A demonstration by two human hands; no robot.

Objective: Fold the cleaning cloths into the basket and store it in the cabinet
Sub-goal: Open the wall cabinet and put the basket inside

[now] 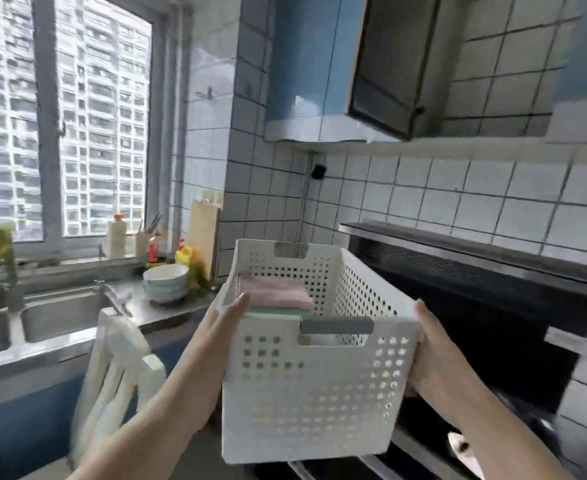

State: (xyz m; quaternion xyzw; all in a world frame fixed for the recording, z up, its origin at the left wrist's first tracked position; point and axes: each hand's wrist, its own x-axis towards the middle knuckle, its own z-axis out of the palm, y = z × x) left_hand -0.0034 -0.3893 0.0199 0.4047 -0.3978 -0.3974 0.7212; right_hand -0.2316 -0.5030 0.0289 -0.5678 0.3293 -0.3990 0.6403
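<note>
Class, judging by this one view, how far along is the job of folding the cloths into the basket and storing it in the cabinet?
Done: folded cloths, a pink cloth on a green cloth, already lie in the white basket. In hand: the left hand and right hand hold the basket by its sides, lifted in front of the stove. Left: the basket is not yet stored; the upper cabinet stands with its door open.

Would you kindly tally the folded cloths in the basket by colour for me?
Pink cloths: 1
Green cloths: 1, beneath the pink one
Total: 2 visible in the white basket; any lower ones would be hidden by its wall.
</note>
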